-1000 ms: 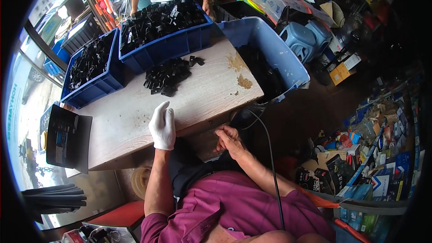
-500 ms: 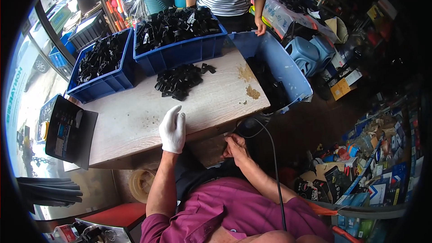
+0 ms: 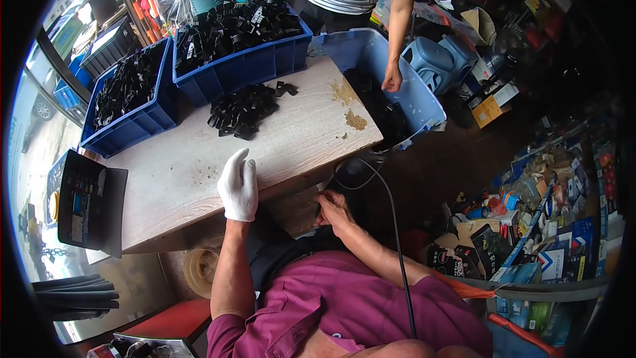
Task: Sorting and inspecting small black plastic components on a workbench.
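Note:
My left hand (image 3: 238, 185), in a white glove, rests flat on the near edge of the pale wooden table (image 3: 185, 166), fingers together and holding nothing. My bare right hand (image 3: 333, 207) is below the table's edge, curled around something dark beside a black cable (image 3: 392, 225); what it grips is hidden. A pile of black plastic parts (image 3: 242, 109) lies on the table beyond my left hand.
Two blue crates (image 3: 242, 66) (image 3: 129, 119) full of black parts stand at the table's far side. A light blue bin (image 3: 411, 93) sits at the right end, another person's hand (image 3: 392, 79) on its rim. A dark open box (image 3: 89, 202) lies left. Clutter covers the floor right.
The view has shifted so the table and crates sit lower and nearer. My gloved left hand stays on the table edge; my right hand stays under it. The other person's hand has reached the bin.

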A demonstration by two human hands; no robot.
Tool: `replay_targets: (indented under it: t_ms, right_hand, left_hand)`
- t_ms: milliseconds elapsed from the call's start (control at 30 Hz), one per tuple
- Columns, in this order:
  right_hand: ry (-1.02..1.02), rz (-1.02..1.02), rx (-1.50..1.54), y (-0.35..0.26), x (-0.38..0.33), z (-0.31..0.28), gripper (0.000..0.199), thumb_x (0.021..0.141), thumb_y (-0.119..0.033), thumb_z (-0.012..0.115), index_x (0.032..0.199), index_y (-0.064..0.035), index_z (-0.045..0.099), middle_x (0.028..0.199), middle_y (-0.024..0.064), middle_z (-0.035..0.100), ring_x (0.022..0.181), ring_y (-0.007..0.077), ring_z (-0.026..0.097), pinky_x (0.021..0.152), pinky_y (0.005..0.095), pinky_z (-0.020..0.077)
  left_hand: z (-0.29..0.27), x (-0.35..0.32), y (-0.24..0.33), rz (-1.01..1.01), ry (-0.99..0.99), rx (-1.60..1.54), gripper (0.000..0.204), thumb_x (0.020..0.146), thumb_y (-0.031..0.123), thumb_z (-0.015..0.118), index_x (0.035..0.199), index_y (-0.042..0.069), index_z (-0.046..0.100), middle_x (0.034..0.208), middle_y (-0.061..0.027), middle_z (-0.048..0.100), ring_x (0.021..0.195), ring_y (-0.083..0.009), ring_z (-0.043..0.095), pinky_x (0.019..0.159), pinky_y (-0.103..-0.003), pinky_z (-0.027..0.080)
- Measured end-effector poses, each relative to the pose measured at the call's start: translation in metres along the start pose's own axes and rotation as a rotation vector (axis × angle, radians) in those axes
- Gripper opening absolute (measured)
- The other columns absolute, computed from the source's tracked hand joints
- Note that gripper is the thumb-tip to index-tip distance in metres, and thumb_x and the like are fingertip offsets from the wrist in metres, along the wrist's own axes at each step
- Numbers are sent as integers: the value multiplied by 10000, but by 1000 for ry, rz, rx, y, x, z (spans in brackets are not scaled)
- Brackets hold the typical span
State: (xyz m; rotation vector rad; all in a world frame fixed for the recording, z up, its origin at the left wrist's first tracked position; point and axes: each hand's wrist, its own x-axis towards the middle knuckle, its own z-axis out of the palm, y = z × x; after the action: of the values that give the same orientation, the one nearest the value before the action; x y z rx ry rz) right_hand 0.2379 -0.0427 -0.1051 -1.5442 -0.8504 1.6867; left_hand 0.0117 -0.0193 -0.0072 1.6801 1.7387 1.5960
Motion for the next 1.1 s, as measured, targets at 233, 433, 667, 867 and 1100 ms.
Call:
replay_targets:
  t_ms: [233,433,667,867,1100]
  right_hand:
    - [0,0,-52,4,3,-1,266,965,-292,573,1032,-37,609,583,14,487,483,139,568,507,323,573]
    - [10,17,-46,5,8,-5,279,963,-290,573,1045,-25,606,597,22,493,468,142,567,492,311,563]
    - [7,17,-49,5,10,-5,280,952,-291,587,1039,-26,604,599,30,487,475,154,574,501,322,565]
    - [53,42,-37,13,11,-5,275,952,-319,590,1048,-67,643,603,18,483,501,149,587,511,316,557]
    - [66,64,-63,13,13,-4,244,950,-311,593,1038,-89,645,597,12,481,497,145,579,508,319,558]
  left_hand:
    - [1,-1,0,-2,6,10,240,945,76,608,1159,-27,643,973,-187,686,828,-235,675,802,-323,525]
    - [3,-2,-1,19,1,53,239,944,80,612,1158,-22,646,981,-191,688,831,-252,681,797,-332,530]
    - [3,-3,-3,37,-4,104,241,953,69,583,1166,-26,642,952,-162,695,830,-210,665,806,-311,516]
    - [3,-3,2,37,1,76,239,952,70,584,1163,-25,645,963,-169,695,842,-214,670,812,-314,516]
    - [3,-5,0,30,-16,78,238,923,42,621,1151,-22,644,994,-214,684,839,-299,694,780,-351,541]
